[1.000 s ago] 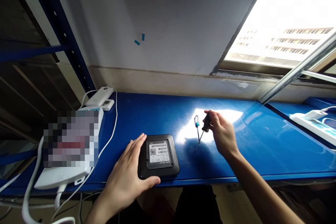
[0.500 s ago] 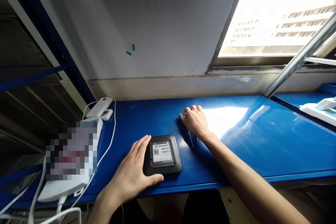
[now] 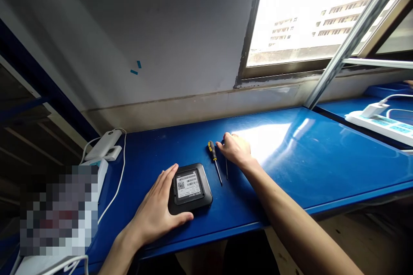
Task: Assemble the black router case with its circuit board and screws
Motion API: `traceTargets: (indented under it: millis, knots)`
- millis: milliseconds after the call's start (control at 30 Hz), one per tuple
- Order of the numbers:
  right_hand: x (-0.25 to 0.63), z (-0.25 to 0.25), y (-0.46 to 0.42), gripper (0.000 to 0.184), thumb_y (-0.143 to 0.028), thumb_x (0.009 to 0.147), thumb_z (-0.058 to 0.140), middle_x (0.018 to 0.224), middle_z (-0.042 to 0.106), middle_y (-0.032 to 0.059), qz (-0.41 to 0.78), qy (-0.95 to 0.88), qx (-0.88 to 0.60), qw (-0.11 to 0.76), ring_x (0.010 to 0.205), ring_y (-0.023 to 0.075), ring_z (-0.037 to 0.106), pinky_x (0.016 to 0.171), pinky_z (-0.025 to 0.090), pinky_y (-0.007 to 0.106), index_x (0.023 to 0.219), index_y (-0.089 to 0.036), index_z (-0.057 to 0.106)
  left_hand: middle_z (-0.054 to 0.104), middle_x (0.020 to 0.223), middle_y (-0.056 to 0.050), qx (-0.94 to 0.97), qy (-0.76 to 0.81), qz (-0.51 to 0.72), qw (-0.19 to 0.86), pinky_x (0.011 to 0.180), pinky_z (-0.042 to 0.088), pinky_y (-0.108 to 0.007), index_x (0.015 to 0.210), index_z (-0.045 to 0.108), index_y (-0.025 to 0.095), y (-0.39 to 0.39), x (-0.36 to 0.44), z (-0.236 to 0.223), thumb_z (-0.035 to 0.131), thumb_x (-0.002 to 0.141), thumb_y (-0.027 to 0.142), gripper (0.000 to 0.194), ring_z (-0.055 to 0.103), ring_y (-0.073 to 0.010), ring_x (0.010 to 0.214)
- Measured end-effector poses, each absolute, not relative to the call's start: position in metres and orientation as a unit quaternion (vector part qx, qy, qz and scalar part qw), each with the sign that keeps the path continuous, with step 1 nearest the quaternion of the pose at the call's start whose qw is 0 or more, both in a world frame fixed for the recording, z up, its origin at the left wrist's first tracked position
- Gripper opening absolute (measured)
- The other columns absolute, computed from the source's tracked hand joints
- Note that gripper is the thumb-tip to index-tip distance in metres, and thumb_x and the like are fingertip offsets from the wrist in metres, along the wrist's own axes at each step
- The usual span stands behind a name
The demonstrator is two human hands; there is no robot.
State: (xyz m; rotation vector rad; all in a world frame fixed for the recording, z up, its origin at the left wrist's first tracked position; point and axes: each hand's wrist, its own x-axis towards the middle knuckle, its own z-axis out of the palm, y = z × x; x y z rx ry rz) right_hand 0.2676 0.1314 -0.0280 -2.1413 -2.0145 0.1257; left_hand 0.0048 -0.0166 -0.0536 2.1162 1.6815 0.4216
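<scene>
My left hand grips the left side of a square black device box, its fingers along the far left edge and its thumb at the near edge. The box lies flat, a white label with barcodes and a QR code facing up. A screwdriver with a black and yellow handle lies right of the box, its tip towards me. Just beyond it, my right hand is closed over a second screwdriver, whose thin shaft shows below the fingers. That handle is mostly hidden.
At left on the blue table are a white charger, a cable and a blurred-out patch. A metal post rises at the table's far right, with a white power strip beyond it. A window is behind.
My right hand has set the black and yellow screwdriver down on the table and moved onto the other one. My left hand stays on the box. The view has turned to the right.
</scene>
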Motion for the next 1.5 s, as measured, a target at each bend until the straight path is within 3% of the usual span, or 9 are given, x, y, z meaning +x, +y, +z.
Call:
traceTargets:
  millis: [200, 600, 900, 1067, 1267, 1367, 1500]
  knots:
    - [0.265, -0.029, 0.130, 0.032, -0.039, 0.098, 0.052, 0.114, 0.067, 0.0201, 0.058, -0.683, -0.724, 0.082, 0.099, 0.0323, 0.071, 0.078, 0.051, 0.038, 0.115, -0.014, 0.063, 0.029, 0.166, -0.011, 0.754, 0.605, 0.174, 0.184, 0.122, 0.032, -0.057, 0.159, 0.016, 0.029, -0.018, 0.007, -0.054, 0.075, 0.076, 0.058, 0.106, 0.028, -0.0348, 0.153]
    - [0.264, -0.024, 0.126, 0.028, -0.033, 0.098, 0.050, 0.110, 0.069, 0.0208, 0.057, -0.686, -0.721, 0.080, 0.098, 0.0341, 0.072, 0.076, 0.052, 0.039, 0.113, -0.013, 0.064, 0.023, 0.169, -0.008, 0.746, 0.614, 0.164, 0.199, 0.122, 0.032, -0.055, 0.160, 0.012, 0.032, -0.021, 0.007, -0.053, 0.071, 0.079, 0.060, 0.104, 0.026, -0.0328, 0.153]
    - [0.264, -0.030, 0.128, 0.038, -0.045, 0.101, 0.046, 0.109, 0.069, 0.0199, 0.035, -0.688, -0.717, 0.109, 0.093, 0.0321, 0.070, 0.074, 0.050, 0.038, 0.110, -0.013, 0.066, 0.029, 0.167, -0.010, 0.746, 0.609, 0.186, 0.192, 0.122, 0.033, -0.054, 0.159, 0.019, 0.029, -0.019, 0.009, -0.050, 0.076, 0.075, 0.054, 0.104, 0.030, -0.0336, 0.152]
    - [0.260, -0.027, 0.126, 0.047, -0.049, 0.103, 0.041, 0.117, 0.068, 0.0211, -0.011, -0.702, -0.693, 0.160, 0.113, 0.0352, 0.059, 0.092, 0.044, 0.041, 0.113, -0.012, 0.067, 0.031, 0.165, -0.012, 0.755, 0.597, 0.204, 0.179, 0.121, 0.033, -0.058, 0.157, 0.024, 0.028, -0.020, 0.009, -0.050, 0.078, 0.074, 0.048, 0.101, 0.027, -0.0363, 0.153]
    - [0.252, -0.034, 0.123, 0.046, -0.057, 0.098, 0.050, 0.104, 0.074, 0.0141, 0.007, -0.757, -0.626, 0.188, 0.112, 0.0330, 0.057, 0.097, 0.039, 0.042, 0.111, -0.017, 0.068, 0.030, 0.165, -0.010, 0.753, 0.602, 0.184, 0.191, 0.121, 0.035, -0.056, 0.158, 0.019, 0.030, -0.020, 0.011, -0.050, 0.075, 0.077, 0.044, 0.100, 0.031, -0.0336, 0.151]
    - [0.249, -0.041, 0.125, 0.035, -0.048, 0.091, 0.062, 0.101, 0.074, 0.0152, 0.038, -0.764, -0.613, 0.198, 0.109, 0.0341, 0.059, 0.096, 0.040, 0.043, 0.104, -0.016, 0.070, 0.031, 0.165, -0.010, 0.744, 0.617, 0.176, 0.188, 0.120, 0.037, -0.056, 0.158, 0.018, 0.031, -0.021, 0.011, -0.053, 0.074, 0.077, 0.047, 0.099, 0.032, -0.0337, 0.151]
    - [0.246, -0.046, 0.127, 0.021, -0.029, 0.088, 0.063, 0.097, 0.075, 0.0144, 0.100, -0.751, -0.606, 0.243, 0.104, 0.0322, 0.063, 0.094, 0.043, 0.042, 0.102, -0.016, 0.070, 0.033, 0.164, -0.011, 0.735, 0.631, 0.182, 0.170, 0.121, 0.034, -0.058, 0.157, 0.019, 0.030, -0.025, 0.012, -0.057, 0.073, 0.077, 0.051, 0.100, 0.031, -0.0346, 0.151]
